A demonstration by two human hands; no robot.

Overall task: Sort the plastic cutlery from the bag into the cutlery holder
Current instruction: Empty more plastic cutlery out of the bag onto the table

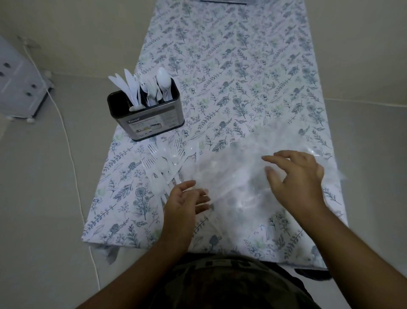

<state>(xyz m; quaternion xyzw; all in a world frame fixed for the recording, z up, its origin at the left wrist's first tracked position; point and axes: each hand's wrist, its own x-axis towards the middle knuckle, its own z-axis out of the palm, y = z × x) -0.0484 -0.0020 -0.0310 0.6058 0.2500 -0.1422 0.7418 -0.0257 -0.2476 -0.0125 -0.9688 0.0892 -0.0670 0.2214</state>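
Observation:
A metal cutlery holder [154,120] stands at the table's left side, with white plastic knives, forks and spoons [149,88] upright in it. A clear plastic bag [237,174] lies crumpled on the near half of the table. Several clear plastic forks and spoons [167,163] spill from its left end. My left hand [187,203] hovers at the bag's left edge, fingers relaxed and spread, holding nothing. My right hand [295,178] is over the bag with fingers loosely bent, fingertips at the plastic.
A floral tablecloth [242,77] covers the long narrow table. A grey wheeled cabinet [19,83] and a white cable [72,154] are on the floor to the left. A dark object [222,1] sits at the table's far end.

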